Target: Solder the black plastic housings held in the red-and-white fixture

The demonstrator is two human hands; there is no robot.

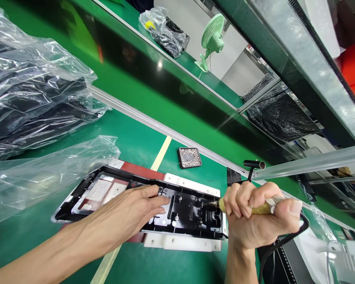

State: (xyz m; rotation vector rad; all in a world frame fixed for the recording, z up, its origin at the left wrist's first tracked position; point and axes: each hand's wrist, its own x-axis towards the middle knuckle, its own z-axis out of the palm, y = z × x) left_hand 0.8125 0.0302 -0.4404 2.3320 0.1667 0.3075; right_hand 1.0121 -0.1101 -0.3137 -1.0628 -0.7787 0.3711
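A long black plastic housing (192, 227) lies open side up, with posts and ribs inside. It rests on a fixture with white blocks (192, 244) along its sides and a reddish-brown base (136, 170). My left hand (142, 205) lies across the housing's middle, palm down, fingers stretched out and touching it. In a closed fist, my right hand (254, 205) grips a soldering iron (221, 205) by its yellowish handle. The iron's thin tip points left into the housing's right end; I cannot tell whether it touches. A black cord (263, 252) loops below the fist.
A small black tray (190, 157) of tiny metal parts stands behind the housing. Plastic-wrapped black parts (32, 94) fill the left. A metal rail (165, 129) and glossy panel cross behind. A black tube on a stand (254, 164) rises beyond my right hand. A green fan (213, 37) stands farther back.
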